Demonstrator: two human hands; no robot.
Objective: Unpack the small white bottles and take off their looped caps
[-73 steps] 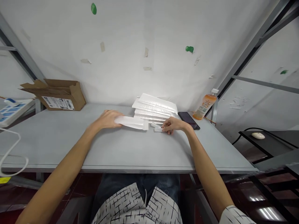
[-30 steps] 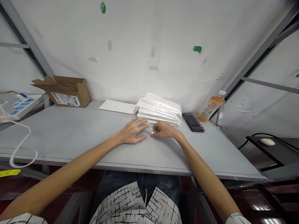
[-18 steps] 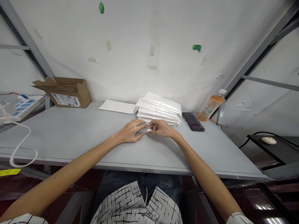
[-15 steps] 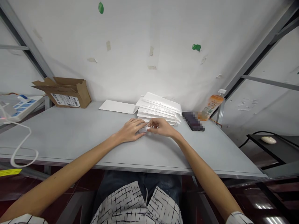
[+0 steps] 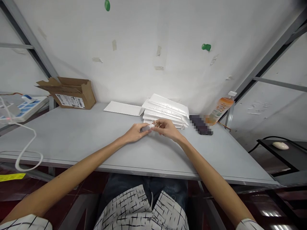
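My left hand (image 5: 135,132) and my right hand (image 5: 168,128) meet in the middle of the grey table (image 5: 72,137), both pinching a small clear plastic packet (image 5: 149,126) with a thin white loop on it. The packet is lifted just off the tabletop. Right behind my hands stands a stack of white padded envelopes (image 5: 166,110). A single flat white envelope (image 5: 122,108) lies to the left of the stack, near the wall.
An open cardboard box (image 5: 69,92) sits at the back left. A dark phone (image 5: 201,124) and an orange drink bottle (image 5: 219,108) are right of the stack. A white cable (image 5: 26,150) hangs over the left edge. A mouse (image 5: 280,145) rests on a dark side table.
The white envelope my left hand held now lies by the wall. My left hand came over to the right hand; both now pinch the small packet and have lifted it slightly.
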